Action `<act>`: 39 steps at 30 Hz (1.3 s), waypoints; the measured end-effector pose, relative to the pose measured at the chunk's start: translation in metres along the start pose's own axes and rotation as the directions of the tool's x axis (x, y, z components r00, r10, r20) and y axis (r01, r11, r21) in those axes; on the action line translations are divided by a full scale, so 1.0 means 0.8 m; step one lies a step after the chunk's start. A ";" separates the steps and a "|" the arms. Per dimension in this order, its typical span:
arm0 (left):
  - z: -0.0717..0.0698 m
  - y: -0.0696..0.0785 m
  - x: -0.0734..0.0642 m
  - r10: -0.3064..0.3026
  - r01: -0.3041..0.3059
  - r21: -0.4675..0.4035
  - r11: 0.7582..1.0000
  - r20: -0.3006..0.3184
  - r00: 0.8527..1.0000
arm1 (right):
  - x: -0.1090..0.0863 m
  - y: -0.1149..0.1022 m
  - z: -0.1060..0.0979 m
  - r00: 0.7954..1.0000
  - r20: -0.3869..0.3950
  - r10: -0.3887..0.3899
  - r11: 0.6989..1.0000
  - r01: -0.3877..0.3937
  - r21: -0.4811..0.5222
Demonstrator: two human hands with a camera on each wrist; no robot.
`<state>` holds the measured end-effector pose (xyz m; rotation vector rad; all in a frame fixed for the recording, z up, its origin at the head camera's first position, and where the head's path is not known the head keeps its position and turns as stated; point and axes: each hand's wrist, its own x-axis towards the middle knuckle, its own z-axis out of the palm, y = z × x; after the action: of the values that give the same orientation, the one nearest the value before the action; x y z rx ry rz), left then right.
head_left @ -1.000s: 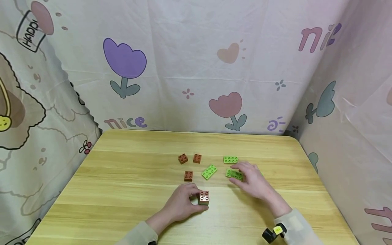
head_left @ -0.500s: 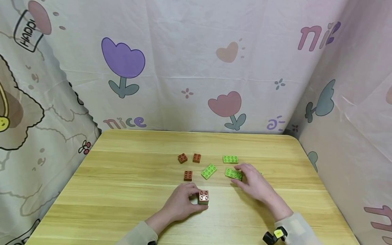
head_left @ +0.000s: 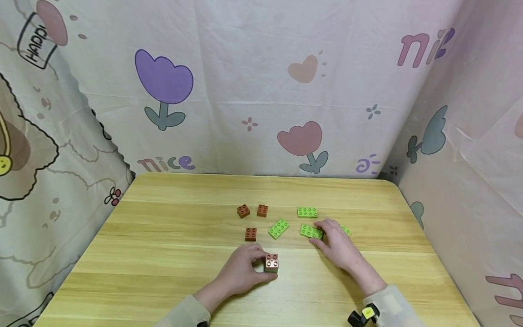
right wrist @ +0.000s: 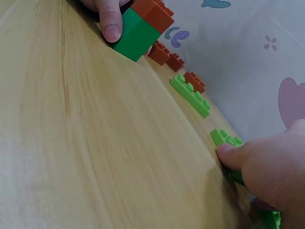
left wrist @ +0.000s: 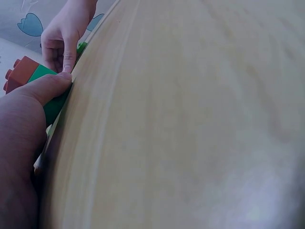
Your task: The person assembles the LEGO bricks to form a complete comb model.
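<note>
My left hand (head_left: 244, 269) holds a two-colour stack between thumb and fingers at the table's front middle. Its upper toy building brick (head_left: 271, 260) is reddish-brown with studs on top; the green block (right wrist: 136, 36) beneath shows in the right wrist view. To the right, my right hand (head_left: 340, 245) pinches the right end of a light green studded brick (head_left: 309, 230), thumb on the near side and index finger on the far side. In the right wrist view the thumb (right wrist: 231, 151) lies against this brick, and the other fingers are mostly hidden.
Two reddish-brown bricks (head_left: 243, 210) lie at the back and a third brown brick (head_left: 251, 234) nearer. Light green bricks lie slanted in the middle (head_left: 279, 229), behind the right hand (head_left: 307, 212) and partly hidden beside it (head_left: 346, 230). A printed curtain (head_left: 229, 91) hangs behind the wooden table (head_left: 163, 254).
My right hand has shifted slightly to the right along the light green brick, which stays in place. The left hand keeps the stack where it was.
</note>
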<state>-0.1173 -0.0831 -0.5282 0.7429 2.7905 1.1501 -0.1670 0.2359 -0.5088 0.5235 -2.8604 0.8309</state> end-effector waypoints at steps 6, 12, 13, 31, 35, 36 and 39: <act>0.000 0.000 0.000 0.002 -0.002 0.000 1.000 0.001 1.000 | 0.000 -0.001 0.000 1.000 0.003 -0.007 1.000 0.007 -0.007; 0.000 0.000 0.000 0.005 -0.005 -0.005 1.000 -0.004 1.000 | 0.001 -0.006 -0.006 1.000 0.009 -0.008 1.000 0.008 0.027; 0.000 0.000 0.000 0.005 -0.005 -0.004 1.000 -0.004 1.000 | 0.001 -0.007 -0.007 1.000 0.010 -0.006 0.999 0.006 0.038; -0.001 -0.001 0.000 0.016 -0.016 -0.011 1.000 -0.005 1.000 | 0.006 -0.034 -0.022 0.999 0.036 -0.009 0.994 0.005 0.111; -0.001 -0.001 0.000 0.021 -0.021 -0.011 1.000 -0.009 1.000 | 0.005 -0.040 -0.025 0.999 0.036 -0.033 0.990 0.028 0.138; -0.001 -0.002 0.001 0.022 -0.022 -0.011 1.000 -0.010 1.000 | 0.005 -0.042 -0.025 0.999 0.035 -0.042 0.989 0.037 0.143; -0.001 -0.002 0.001 0.024 -0.024 -0.008 1.000 -0.014 1.000 | 0.005 -0.047 -0.026 0.997 0.030 -0.075 0.984 0.069 0.161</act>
<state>-0.1188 -0.0845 -0.5285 0.7730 2.7939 1.1748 -0.1569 0.2163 -0.4720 0.6623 -2.8021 1.0549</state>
